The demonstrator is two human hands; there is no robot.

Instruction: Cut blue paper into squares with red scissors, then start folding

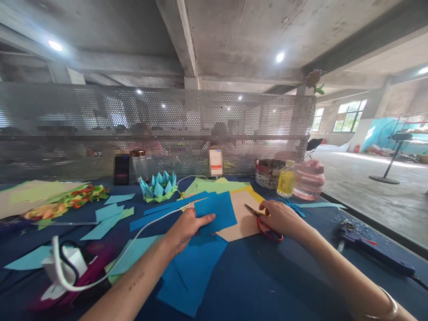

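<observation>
My left hand (187, 223) pinches a blue sheet of paper (219, 209), thumb on top, held above the table. Below it lies a larger blue sheet (192, 276). To the right, my right hand (276, 216) is closed on a pair of scissors (267, 229) with red handles. The dark blades point up and left over a beige sheet (242, 223), apart from the blue paper. A yellow sheet (253, 195) edges out from under the beige one. Blue strips (174, 207) lie behind my left hand.
A white cable (133, 249) crosses the left side to a plug and purple power strip (76, 290). A folded-paper ring (158, 187), a basket (267, 173), a yellow bottle (286, 180) and a pink jug (309, 180) stand behind. A glue gun (374, 249) lies at right, before a perforated screen (187, 116).
</observation>
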